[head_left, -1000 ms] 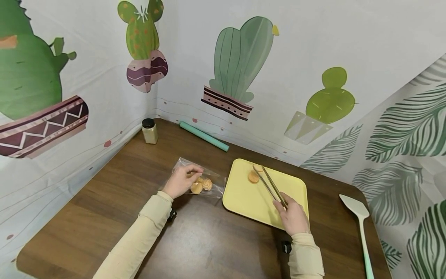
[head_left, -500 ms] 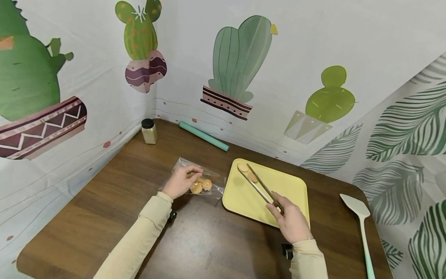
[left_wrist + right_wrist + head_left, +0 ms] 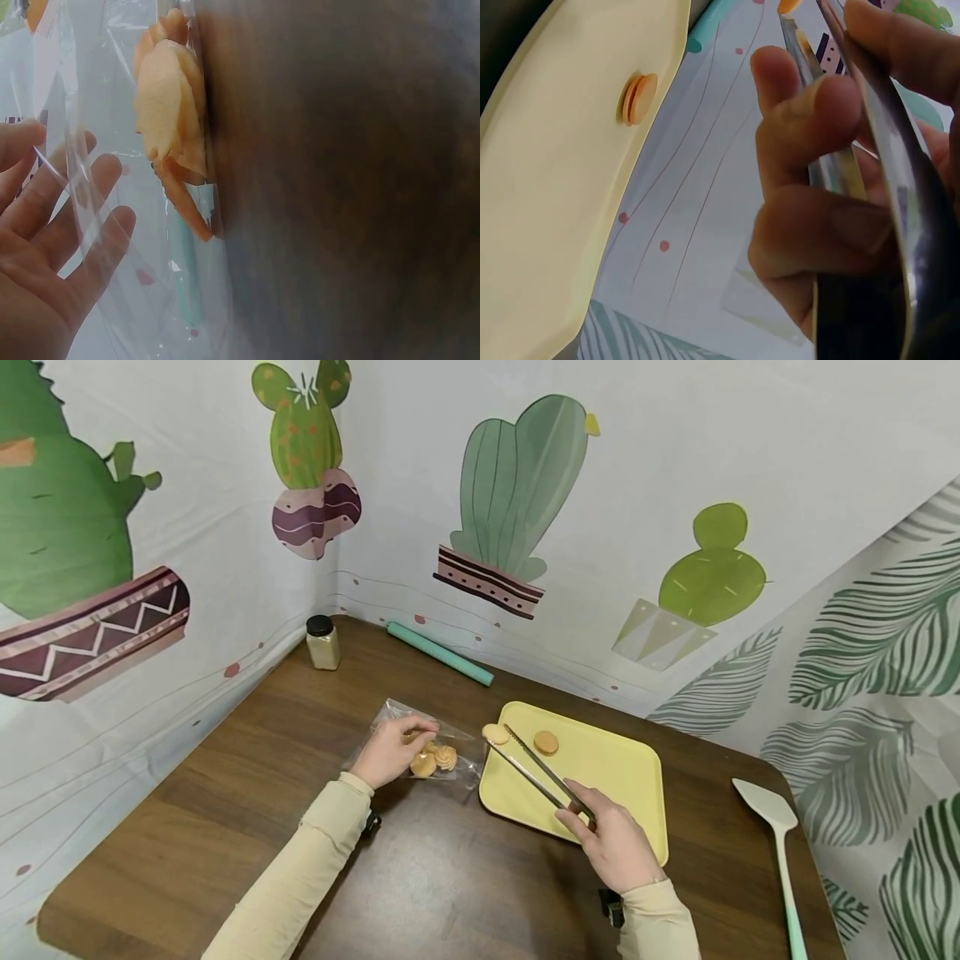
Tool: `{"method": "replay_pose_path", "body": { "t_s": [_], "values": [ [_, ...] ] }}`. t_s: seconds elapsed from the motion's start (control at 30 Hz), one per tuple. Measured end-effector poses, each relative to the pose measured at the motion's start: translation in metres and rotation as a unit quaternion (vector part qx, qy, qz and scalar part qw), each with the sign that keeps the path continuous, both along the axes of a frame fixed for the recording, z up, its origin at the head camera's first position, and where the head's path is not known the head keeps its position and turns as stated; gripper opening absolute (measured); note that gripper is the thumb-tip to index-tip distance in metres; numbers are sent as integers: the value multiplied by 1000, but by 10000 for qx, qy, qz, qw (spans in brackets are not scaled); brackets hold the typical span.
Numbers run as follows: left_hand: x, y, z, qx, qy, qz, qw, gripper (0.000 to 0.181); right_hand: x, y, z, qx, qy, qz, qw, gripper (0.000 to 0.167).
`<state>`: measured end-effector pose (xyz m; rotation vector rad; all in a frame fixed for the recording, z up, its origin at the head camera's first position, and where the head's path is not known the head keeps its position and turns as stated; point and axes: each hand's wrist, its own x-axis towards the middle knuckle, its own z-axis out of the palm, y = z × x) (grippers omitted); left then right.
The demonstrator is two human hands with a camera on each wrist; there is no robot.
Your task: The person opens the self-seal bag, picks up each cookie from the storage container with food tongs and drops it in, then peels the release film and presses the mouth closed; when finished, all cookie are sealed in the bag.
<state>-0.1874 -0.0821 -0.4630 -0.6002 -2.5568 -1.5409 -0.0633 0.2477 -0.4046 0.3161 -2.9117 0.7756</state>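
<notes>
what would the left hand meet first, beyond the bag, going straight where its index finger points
The left hand would probably meet the round cookie in the metal tongs first, judging from the head view; relative heights are unclear.

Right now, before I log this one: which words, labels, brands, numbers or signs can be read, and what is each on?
None: no text can be read in any view.
Jar: too small to tell whether it bears a label.
Clear bag: no readable print.
Tongs, tray and spatula: no readable marking.
Wall covering: printed pictures, no readable letters.
</notes>
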Motion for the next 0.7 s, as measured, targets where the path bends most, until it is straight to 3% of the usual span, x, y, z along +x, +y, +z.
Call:
{"method": "replay_pose_path", "body": {
  "t_s": [0.3,0.5,0.7],
  "values": [
    [0,0,1,46,88,-7,10000,14,1,-12,-2,-11,74,255,9996,42],
    [1,-1,-1,-16,280,34,9996,13,-2,-18,-2,71,-316,305,9990,45],
    [0,-2,0,-63,160,43,9998,14,-4,-22,-2,226,-577,303,9976,45]
  ]
}}
